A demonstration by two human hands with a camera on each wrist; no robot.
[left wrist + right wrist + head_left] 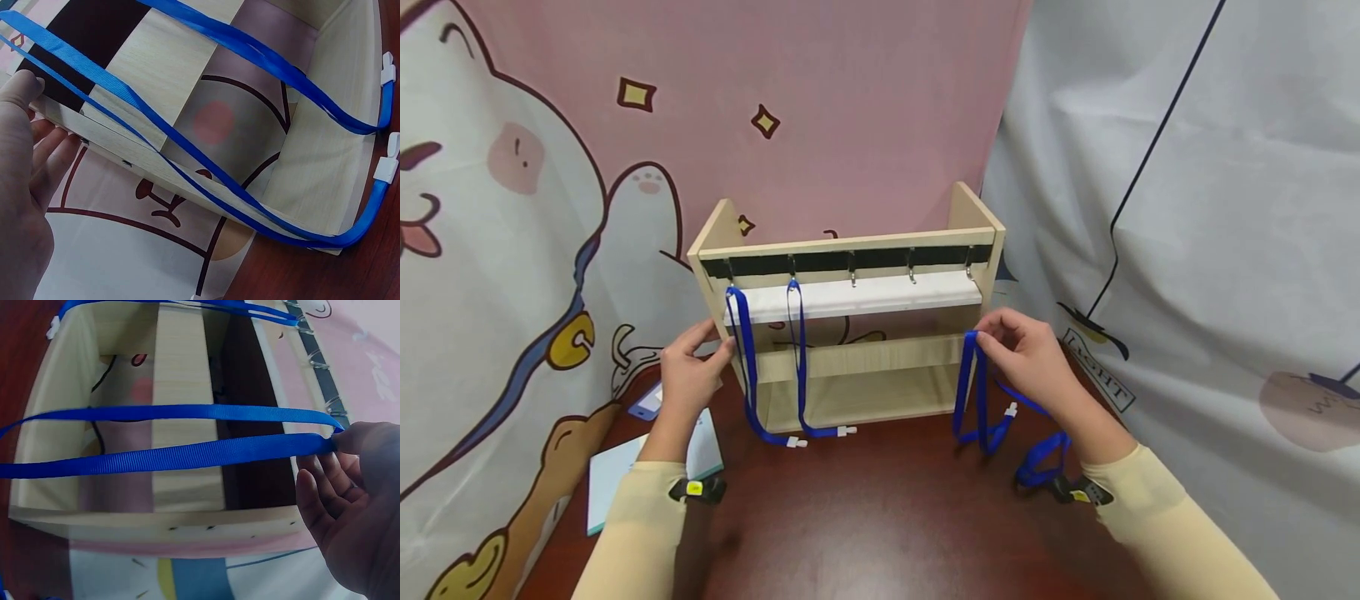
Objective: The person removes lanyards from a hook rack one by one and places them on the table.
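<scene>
A wooden shelf [865,357] stands on the table, a row of metal hooks along its dark upper strip. Two blue lanyards hang from the two leftmost hooks, the left lanyard [747,367] and the second lanyard [802,367], their white clips lying on the tabletop. My left hand [691,367] grips the shelf's left side panel, thumb at the front edge and fingers along the outer face [53,159]. By the right side panel, my right hand [1026,346] pinches a third blue lanyard [187,453] at the top of its loop; its two straps hang down in front of the shelf.
More blue lanyard [1043,458] lies bunched on the table near the right wrist. Pale blue-edged booklets [613,483] and a small blue-and-white card [646,402] lie on the left, partly under the left forearm. Printed curtains [880,108] stand behind and at both sides.
</scene>
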